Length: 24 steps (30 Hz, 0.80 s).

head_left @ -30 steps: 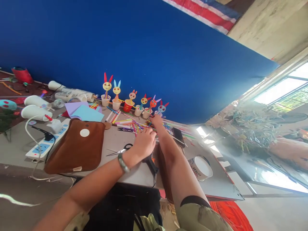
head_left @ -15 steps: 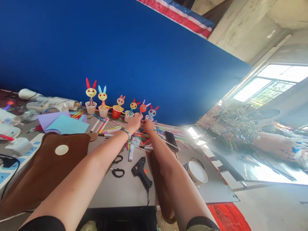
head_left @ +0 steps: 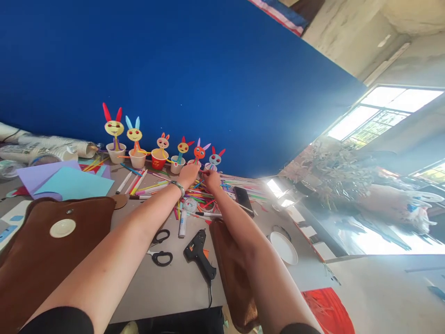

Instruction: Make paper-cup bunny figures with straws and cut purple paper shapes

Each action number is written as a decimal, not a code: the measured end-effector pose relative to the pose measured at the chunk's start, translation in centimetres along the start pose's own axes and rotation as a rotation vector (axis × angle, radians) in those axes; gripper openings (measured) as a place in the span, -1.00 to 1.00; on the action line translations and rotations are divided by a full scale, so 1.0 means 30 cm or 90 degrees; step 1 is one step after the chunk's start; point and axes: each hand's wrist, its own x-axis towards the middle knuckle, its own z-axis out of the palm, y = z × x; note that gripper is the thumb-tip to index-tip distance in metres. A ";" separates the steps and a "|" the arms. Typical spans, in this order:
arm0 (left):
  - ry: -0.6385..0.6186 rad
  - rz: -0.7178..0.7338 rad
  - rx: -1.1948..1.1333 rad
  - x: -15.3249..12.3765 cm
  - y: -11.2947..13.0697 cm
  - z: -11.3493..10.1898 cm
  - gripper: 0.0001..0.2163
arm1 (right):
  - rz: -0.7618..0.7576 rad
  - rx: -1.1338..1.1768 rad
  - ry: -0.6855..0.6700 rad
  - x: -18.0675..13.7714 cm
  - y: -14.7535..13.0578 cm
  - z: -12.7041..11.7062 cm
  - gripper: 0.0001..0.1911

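Note:
Both arms stretch across the table to a row of paper cups holding rabbit-headed figures. My left hand [head_left: 189,174] is closed in front of the cup of the orange rabbit figure [head_left: 199,152], covering part of it. My right hand [head_left: 211,180] is pinched just below the cup of the grey-blue rabbit figure [head_left: 215,159]. What the fingers of either hand hold is too small and hidden to make out. To the left stand a yellow rabbit with red ears [head_left: 114,128], one with blue ears [head_left: 134,134], a pink rabbit [head_left: 163,140] in a red cup, and a smaller yellow one [head_left: 182,147].
Pipe cleaners and markers [head_left: 153,188] lie scattered under my wrists. Nearer are scissors [head_left: 162,258], a glue gun [head_left: 200,255], a glue stick [head_left: 182,223], and a brown cushion [head_left: 86,218]. A phone [head_left: 243,199] and white bowl [head_left: 284,248] are right. A blue panel [head_left: 194,69] stands behind.
The view has shifted, so the figures and table items appear further left. Both hands stay at the right-hand cups, with the right fingers slightly repositioned.

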 end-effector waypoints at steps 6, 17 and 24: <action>-0.016 0.006 0.012 0.009 0.002 -0.005 -0.69 | -0.005 0.054 0.027 0.020 0.009 0.009 -0.75; -0.023 0.002 -0.006 0.012 0.006 -0.014 -0.69 | -0.017 0.095 0.053 0.044 -0.031 -0.016 -0.78; -0.037 -0.007 -0.019 0.014 0.011 -0.022 -0.67 | -0.004 0.086 0.063 0.051 -0.057 -0.021 -0.80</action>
